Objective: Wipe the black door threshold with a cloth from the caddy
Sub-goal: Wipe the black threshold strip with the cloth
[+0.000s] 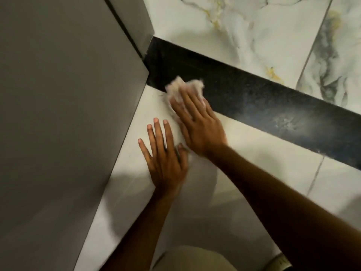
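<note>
Pale floor tile (244,173) fills the near ground beneath us, with a light trouser knee (195,259) at the bottom edge. On the left a grey door (58,114) stands close, its lower edge running diagonally along the tile. Our left hand (166,161) lies flat on the tile with fingers spread, holding nothing. Just beyond it, touching at the thumb side, our right hand (197,126) presses palm-down on a crumpled whitish cloth (185,89), fingers extended over it. The cloth sits at the near edge of the black door threshold (273,106), partly on the strip, partly on the tile, close to the door corner. Farther off, past the threshold, lies white marble-patterned flooring (234,36) with grey and gold veins.
</note>
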